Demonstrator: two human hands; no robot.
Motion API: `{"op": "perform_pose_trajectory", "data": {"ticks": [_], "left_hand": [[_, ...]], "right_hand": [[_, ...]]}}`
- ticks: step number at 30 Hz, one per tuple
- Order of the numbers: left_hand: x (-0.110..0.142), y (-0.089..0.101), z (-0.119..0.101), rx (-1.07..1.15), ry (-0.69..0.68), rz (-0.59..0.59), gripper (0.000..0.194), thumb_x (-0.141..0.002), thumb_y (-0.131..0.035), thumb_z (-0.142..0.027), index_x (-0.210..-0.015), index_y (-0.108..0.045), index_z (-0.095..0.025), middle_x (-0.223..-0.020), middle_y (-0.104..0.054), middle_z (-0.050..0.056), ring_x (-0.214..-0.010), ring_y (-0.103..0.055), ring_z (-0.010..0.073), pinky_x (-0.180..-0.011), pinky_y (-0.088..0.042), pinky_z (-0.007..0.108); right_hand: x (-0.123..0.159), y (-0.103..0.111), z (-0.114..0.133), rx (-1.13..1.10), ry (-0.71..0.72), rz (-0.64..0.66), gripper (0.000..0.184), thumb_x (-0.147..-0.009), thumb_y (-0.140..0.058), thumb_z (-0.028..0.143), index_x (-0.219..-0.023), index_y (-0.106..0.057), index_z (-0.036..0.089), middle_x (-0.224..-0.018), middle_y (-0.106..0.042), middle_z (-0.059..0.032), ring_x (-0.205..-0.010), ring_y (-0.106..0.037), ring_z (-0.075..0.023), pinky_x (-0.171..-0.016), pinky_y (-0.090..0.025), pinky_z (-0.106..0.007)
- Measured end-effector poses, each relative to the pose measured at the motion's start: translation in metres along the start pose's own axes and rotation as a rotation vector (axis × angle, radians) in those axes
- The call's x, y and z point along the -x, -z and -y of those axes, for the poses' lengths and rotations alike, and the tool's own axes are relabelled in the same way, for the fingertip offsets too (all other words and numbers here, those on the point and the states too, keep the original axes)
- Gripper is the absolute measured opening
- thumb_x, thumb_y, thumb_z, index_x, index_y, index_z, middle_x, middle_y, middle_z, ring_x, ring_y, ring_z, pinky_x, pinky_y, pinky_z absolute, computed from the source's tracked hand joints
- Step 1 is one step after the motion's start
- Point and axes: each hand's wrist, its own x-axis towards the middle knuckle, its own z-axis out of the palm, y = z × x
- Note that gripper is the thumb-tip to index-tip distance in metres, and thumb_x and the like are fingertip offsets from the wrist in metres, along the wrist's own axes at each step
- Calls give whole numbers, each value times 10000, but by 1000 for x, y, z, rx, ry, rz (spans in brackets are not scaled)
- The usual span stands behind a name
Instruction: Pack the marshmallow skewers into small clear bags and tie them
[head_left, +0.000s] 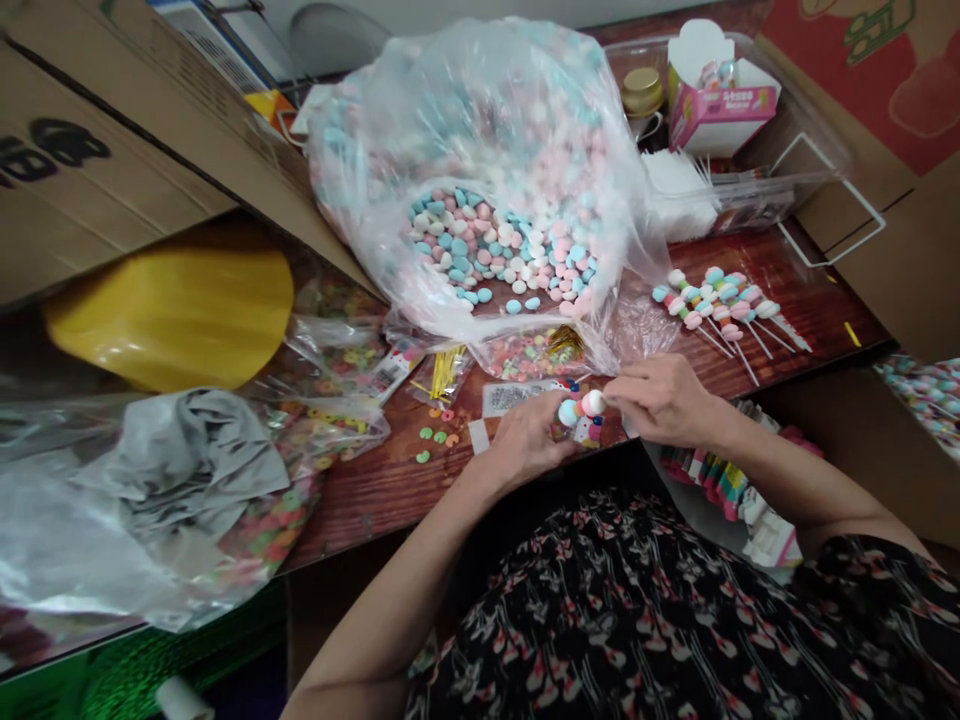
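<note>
Near the table's front edge, my left hand (525, 438) is closed around a candy skewer (581, 408) with blue, orange and white pieces in a row. My right hand (667, 402) pinches at the skewer's right end; what lies between its fingertips is too small to make out. Under and behind the hands is a clear printed packet (517, 396). A big clear plastic bag (480, 110) of pink, blue and white candies (495, 245) lies open beyond them. Several finished-looking candy skewers (720, 300) with white sticks are piled to the right.
Ring candies (435, 436) and gold twist ties (448, 372) lie left of my hands. A grey cloth (195, 460) rests on a candy bag. Cardboard boxes (112, 150) flank the table; a clear bin (810, 165) holds a pink box (720, 110). White sticks (679, 190) stand beside it.
</note>
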Motion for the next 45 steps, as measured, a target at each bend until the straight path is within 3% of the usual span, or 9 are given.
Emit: {"op": "perform_pose_trajectory", "data": {"ticks": [2,5,10,12,17,21,26,31,45], "left_hand": [[2,5,2,-19,1,-32,696,-689,-738,-294,-1328,-473,-214,-1257,-630,104,-1092,-615,282,-906,-484,405],[7,7,9,-70,47,-86,794,-674,-753,-287,-1386,-413,-199,-1273,-619,129,-1132,-597,307,-939,-474,435],[19,-1,24,-126,62,-116,424,-749,-708,-303,-1148,-599,-208,-1041,-680,86,-979,-621,261,-851,-485,376],[23,-6,30,-155,32,-133,374,-750,-717,-315,-1091,-622,-198,-990,-663,87,-953,-598,258,-845,-478,379],[33,-10,41,-201,-44,-266,686,-674,-798,-394,-1261,-527,-166,-1212,-561,149,-1118,-506,307,-999,-402,466],[52,-1,44,-246,-33,-294,820,-695,-758,-485,-1380,-410,-198,-1361,-453,171,-1237,-416,357,-1058,-321,537],[74,1,51,-286,49,-312,594,-745,-689,-355,-1289,-517,-191,-1284,-497,155,-1160,-450,338,-1005,-353,529],[71,-8,57,-268,135,-308,320,-776,-604,-235,-1091,-656,-214,-1057,-597,98,-1015,-505,283,-889,-405,452],[71,-11,66,-78,99,-392,252,-802,-690,-318,-1033,-701,-219,-942,-661,65,-893,-563,210,-837,-429,382]], "right_hand": [[1,2,-8,-62,-22,-6,204,-903,-491,176,-801,-667,178,-687,-638,2,-614,-507,-110,-600,-303,-269],[3,-1,-14,-180,-27,-5,183,-905,-509,174,-826,-673,181,-725,-673,5,-648,-557,-109,-631,-351,-257],[7,-15,-11,-292,-43,-43,186,-907,-506,155,-820,-668,177,-765,-709,7,-674,-597,-101,-654,-381,-235],[8,-22,-7,-239,-34,-47,196,-904,-501,144,-803,-667,170,-744,-698,3,-663,-584,-101,-644,-362,-236],[8,-34,0,7,-2,-18,197,-883,-506,147,-793,-680,170,-669,-626,-2,-614,-496,-110,-608,-290,-263],[9,-37,1,21,3,-14,193,-878,-510,138,-817,-689,178,-709,-646,-9,-633,-499,-116,-607,-289,-265],[15,-44,-5,-80,-81,-17,187,-892,-520,145,-840,-697,177,-749,-683,-19,-656,-567,-120,-651,-359,-254],[18,-57,-5,-157,-113,1,182,-902,-519,154,-862,-695,175,-800,-713,-32,-699,-615,-128,-681,-405,-246],[41,-54,-5,-340,-267,-103,137,-879,-572,197,-825,-697,196,-758,-711,-21,-664,-639,-133,-662,-458,-255]]}}
